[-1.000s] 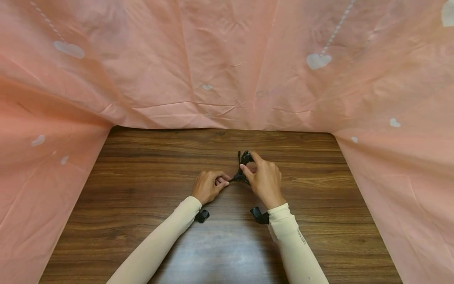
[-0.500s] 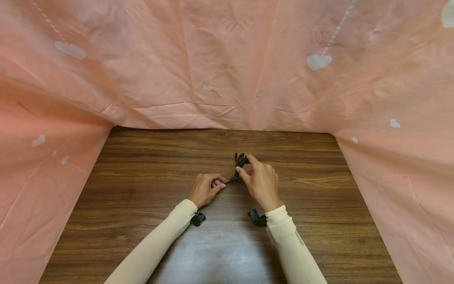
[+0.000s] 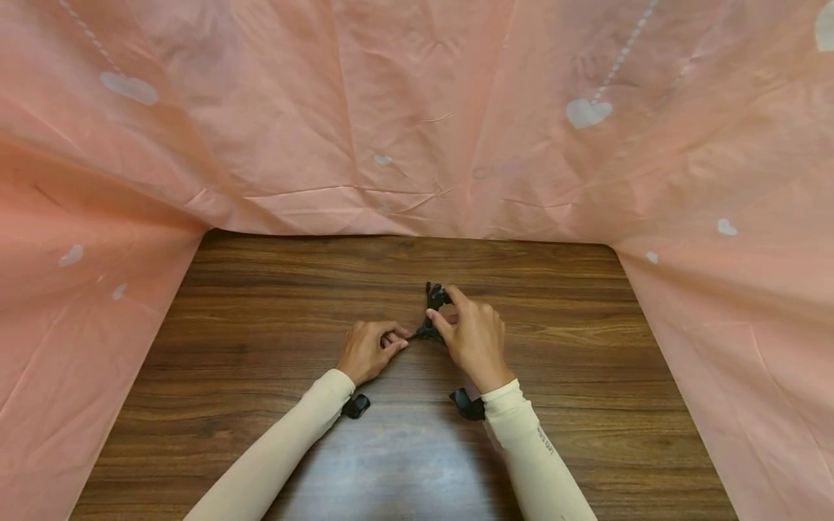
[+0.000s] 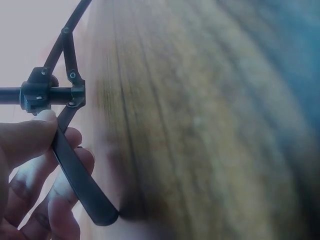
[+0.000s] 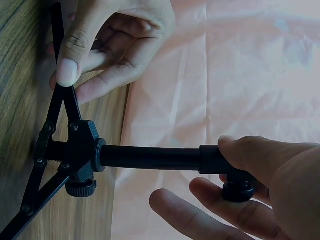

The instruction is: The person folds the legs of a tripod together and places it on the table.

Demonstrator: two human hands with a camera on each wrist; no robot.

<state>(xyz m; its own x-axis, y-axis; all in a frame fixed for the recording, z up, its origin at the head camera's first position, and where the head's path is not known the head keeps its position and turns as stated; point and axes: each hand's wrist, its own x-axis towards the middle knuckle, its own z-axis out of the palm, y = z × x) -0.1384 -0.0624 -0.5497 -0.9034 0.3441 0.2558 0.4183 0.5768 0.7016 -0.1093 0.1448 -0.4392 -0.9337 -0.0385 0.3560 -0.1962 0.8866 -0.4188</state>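
Observation:
A small black tripod [image 3: 426, 329] stands on the wooden table between both hands, its column upright and its legs spread. My left hand [image 3: 371, 349] pinches one flat leg [image 4: 82, 180] between thumb and fingers. Around the top of the column [image 5: 150, 156] my right hand [image 3: 478, 336] holds on with thumb and fingers. In the right wrist view, a ribbed knob [image 5: 80, 188] juts from the leg hub, and a second knob [image 5: 237, 191] sits near the right fingers. The tripod's top is partly hidden by the right hand.
The brown wood-grain table [image 3: 274, 282] lies under everything. Pink cloth [image 3: 417, 145] with pale hearts hangs behind it and at both sides. A black wrist mount [image 3: 356, 406] sits by the left sleeve, another mount [image 3: 468, 405] by the right.
Both hands and the tripod have shifted a little to the left and slightly nearer the person. Each hand keeps its grip.

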